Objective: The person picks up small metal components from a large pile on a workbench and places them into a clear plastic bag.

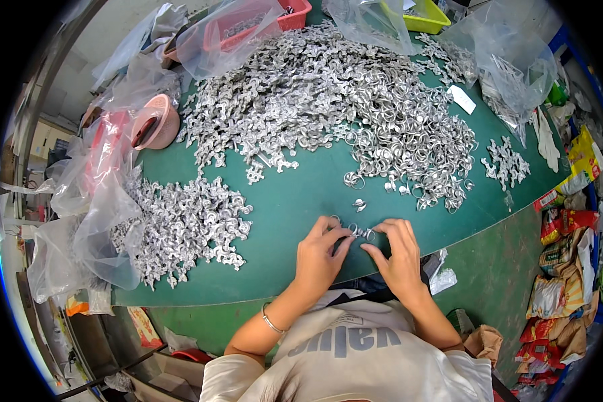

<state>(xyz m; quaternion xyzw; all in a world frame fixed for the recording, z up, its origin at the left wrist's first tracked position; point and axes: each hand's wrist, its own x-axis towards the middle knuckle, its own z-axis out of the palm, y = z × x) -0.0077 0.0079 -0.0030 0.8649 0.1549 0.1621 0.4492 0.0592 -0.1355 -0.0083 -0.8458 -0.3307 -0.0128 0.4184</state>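
Note:
Close to the table's front edge, my left hand pinches a small silvery metal part with rings between thumb and fingers. From the other side my right hand grips the same part, its thumb and fingertips closed near a ring end. Whether it is one piece or two joined is too small to tell. Just beyond my fingers lies a single loose metal piece. A heap of silvery ringed parts spreads farther off, with a larger heap of flat, lobed metal pieces to its left.
A smaller pile of metal pieces lies at the left, beside crumpled clear plastic bags. A pink basket, a red basket and a yellow-green basket stand around the green table. A white glove is at the right.

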